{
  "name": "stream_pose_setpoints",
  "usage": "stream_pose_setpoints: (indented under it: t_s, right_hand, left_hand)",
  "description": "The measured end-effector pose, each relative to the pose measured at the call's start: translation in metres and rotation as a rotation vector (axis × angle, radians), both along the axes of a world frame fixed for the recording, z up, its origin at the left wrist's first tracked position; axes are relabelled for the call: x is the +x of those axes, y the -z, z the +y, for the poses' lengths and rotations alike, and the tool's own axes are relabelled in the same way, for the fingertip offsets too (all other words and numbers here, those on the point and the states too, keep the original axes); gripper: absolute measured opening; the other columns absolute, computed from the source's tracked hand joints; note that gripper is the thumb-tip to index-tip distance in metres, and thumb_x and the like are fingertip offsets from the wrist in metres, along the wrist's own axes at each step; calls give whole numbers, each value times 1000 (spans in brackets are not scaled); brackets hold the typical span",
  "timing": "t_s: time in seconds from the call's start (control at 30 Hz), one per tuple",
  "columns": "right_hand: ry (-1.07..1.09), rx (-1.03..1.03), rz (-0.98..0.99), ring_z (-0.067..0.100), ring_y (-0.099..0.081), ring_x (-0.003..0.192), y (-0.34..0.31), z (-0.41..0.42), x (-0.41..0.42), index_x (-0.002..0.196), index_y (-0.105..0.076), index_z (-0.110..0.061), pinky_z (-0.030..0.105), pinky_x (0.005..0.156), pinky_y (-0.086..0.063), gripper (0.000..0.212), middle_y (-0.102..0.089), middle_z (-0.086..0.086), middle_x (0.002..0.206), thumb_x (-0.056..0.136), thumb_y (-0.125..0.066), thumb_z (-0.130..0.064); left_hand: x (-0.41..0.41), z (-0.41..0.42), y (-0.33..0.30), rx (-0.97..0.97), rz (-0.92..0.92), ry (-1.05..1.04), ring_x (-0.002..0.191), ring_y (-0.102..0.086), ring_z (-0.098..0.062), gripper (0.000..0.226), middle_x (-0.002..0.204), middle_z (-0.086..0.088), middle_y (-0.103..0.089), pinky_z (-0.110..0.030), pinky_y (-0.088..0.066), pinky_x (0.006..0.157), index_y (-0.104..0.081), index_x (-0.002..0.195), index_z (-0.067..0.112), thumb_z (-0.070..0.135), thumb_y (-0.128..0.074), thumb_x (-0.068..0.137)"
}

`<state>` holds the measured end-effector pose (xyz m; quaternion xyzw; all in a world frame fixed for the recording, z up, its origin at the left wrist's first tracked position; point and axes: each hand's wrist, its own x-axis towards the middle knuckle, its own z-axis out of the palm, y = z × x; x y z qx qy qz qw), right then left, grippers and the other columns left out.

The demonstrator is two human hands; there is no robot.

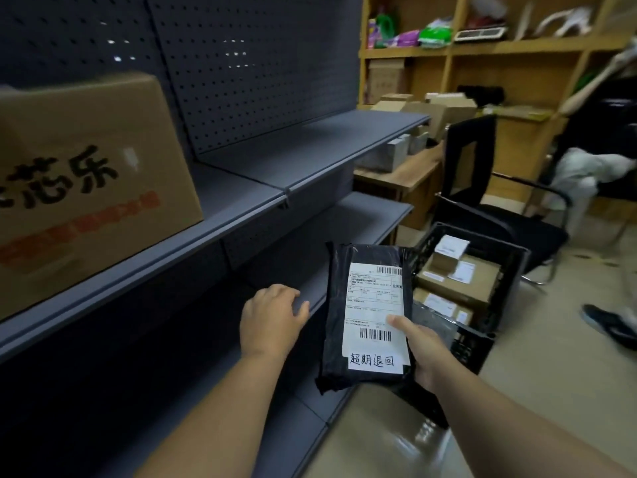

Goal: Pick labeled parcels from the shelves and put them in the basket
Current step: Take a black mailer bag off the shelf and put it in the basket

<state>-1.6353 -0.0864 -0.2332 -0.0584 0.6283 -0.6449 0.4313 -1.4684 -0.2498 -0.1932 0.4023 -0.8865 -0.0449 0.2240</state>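
My right hand (422,353) grips a flat black plastic parcel (336,326) by its lower right edge, thumb pressed on the white shipping label with barcodes and handwritten characters. The parcel is held upright in the air, left of the black plastic basket (482,343) on the floor. Several cardboard parcels (462,281) with white labels lie inside the basket. My left hand (270,319) hovers with relaxed fingers beside the parcel, over the edge of a lower grey shelf (310,301), holding nothing.
Grey metal shelving (275,167) with pegboard backs runs along the left; a large printed cardboard box (86,181) sits on an upper shelf. A black chair (489,201) stands behind the basket. Wooden shelves (499,50) with goods line the back wall. A person's foot (610,326) shows at right.
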Motion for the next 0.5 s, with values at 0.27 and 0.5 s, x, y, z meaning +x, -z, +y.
stream_pose_setpoints:
  t_s: [0.27,0.5]
  right_hand:
    - [188,56,13,34,-72,80,11,35,-54,92,-68,-5,49,81,-56,22,-75,14,86,83,-67,-25]
    - [309,48,-62,36,-71,83,23,47,-108,96,-66,-3,47,76,-58,22,-74,18,90,85,-65,-21]
  left_hand:
    - [-80,16,-3,-237,-297,249,83,-59,-24,28,89,-3,-65,-33,-40,72,-64,90,16,40,-51,91]
    - [-154,14,3,-236,-362,292,91,-56,-20,33,96,2,-62,-31,-36,76,-61,97,20,45,-40,94]
